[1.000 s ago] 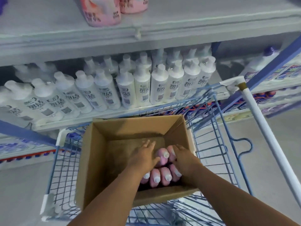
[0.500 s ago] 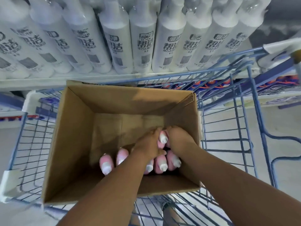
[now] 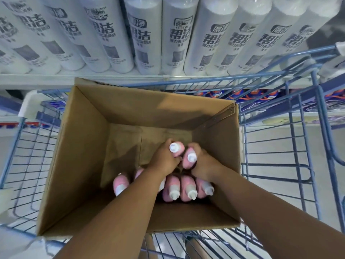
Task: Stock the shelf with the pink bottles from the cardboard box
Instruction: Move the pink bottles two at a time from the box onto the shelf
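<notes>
Pink plastic, smooth and rounded at the shoulder, fills each of my palms: my left hand (image 3: 164,161) is curled round one pink bottle (image 3: 176,149) just below its white cap, and my right hand (image 3: 204,166) is wrapped round a second pink bottle (image 3: 189,159) beside it, fingers clamped on both. The two bottles stand nearly upright, close together, low inside the cardboard box (image 3: 82,146). Nearer me, a row of more pink bottles (image 3: 187,188) stands against the box's near wall, white nozzle caps tilted toward me, partly hidden under my forearms. I judge this as the pick-up step: both grips look set, and the lift is not yet made. Next I would need to draw both straight up, clear of the tall brown walls, without knocking the row below, then carry them to the shelf. The box is plain matte corrugated board with creased floor flaps, mostly bare on the far side. It sits in a blue wire cart (image 3: 280,146). Beyond stands a shelf (image 3: 93,79) packed with tall white bottles (image 3: 176,40), cylindrical, with dark printed labels.
</notes>
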Motion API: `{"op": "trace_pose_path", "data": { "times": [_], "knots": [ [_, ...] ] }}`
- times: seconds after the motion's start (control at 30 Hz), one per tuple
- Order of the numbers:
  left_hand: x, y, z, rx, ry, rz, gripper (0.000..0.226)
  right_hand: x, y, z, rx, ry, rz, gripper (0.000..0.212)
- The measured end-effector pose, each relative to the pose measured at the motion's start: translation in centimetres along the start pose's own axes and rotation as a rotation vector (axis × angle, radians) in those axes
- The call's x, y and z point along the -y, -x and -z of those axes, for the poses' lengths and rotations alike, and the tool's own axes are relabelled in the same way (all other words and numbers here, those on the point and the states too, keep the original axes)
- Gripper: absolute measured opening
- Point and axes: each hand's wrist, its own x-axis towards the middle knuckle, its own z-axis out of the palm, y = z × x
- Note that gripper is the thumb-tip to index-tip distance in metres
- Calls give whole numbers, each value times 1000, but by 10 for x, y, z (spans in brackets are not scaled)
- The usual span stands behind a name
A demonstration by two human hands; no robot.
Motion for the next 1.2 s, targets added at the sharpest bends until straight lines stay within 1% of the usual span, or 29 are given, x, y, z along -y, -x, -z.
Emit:
{"op": "trace_pose_path", "data": {
  "times": [0.07,0.13,0.2,0.23,0.3,0.37,0.43,0.5,0.6,0.67,0.73,0.87,1.03,1.2],
  "knots": [
    [3,-3,1,8,3,21,40,0,-2,0,-8,97,42,55],
    [5,0,4,20,2,41,39,3,-5,-2,-21,255,132,53],
    [9,3,6,10,20,67,33,6,-8,-1,-32,297,212,51],
    [9,6,7,-3,20,76,30,7,-8,0,-24,264,217,49],
    [11,9,12,-21,14,60,33,11,-4,4,-24,144,180,41],
    [7,13,25,-45,49,61,31,15,3,5,-71,42,168,36],
    [-3,21,45,-97,72,67,29,24,14,7,-141,-20,201,38],
    [-16,32,66,-127,96,14,33,35,28,10,-209,-115,238,43],
    [-45,54,102,-165,151,-33,43,59,57,27,-289,-313,288,47],
    [-71,74,125,-185,160,-69,50,82,78,47,-315,-413,344,48],
    [-94,92,145,-213,195,-110,52,107,98,69,-305,-488,391,49],
    [-145,132,182,-257,338,-183,55,149,139,116,-251,-572,437,48],
    [-223,184,232,-322,383,-293,59,198,192,182,-236,-565,540,44],
    [-297,225,270,-384,418,-400,58,238,243,249,-271,-519,671,47]
  ]
}}
